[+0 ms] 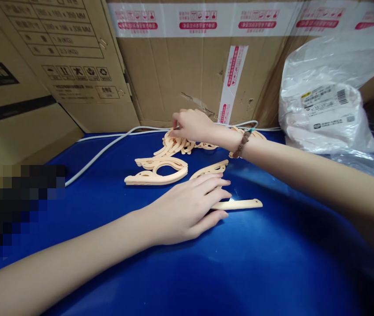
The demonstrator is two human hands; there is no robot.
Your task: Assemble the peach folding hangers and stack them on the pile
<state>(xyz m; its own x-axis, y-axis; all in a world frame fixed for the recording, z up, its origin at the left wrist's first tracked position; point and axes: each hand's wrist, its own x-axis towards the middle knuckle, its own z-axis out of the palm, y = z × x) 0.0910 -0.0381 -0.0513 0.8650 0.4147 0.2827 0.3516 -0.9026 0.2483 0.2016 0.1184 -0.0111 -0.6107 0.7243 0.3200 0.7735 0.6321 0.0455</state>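
My left hand [190, 206] lies palm down with its fingers spread over a beige folding hanger [242, 204]. One slim arm of that hanger sticks out to the right between thumb and forefinger, and its other arm slants up behind the fingers; the middle is covered. Farther back, my right hand [191, 125] reaches into a pile of beige hanger parts [182, 145] with bent fingers and thumb close together. Whatever is between those fingertips is hidden. Left of centre rests another stack of curved hanger parts [163, 176], touched by neither hand.
On the blue tabletop [226, 272], a white cable [104, 147] runs along the back. Cardboard boxes [173, 79] wall off the back and left. A clear plastic bag [328, 114] with a label stands at the back right. More beige parts [236, 154] lie partly behind my right forearm.
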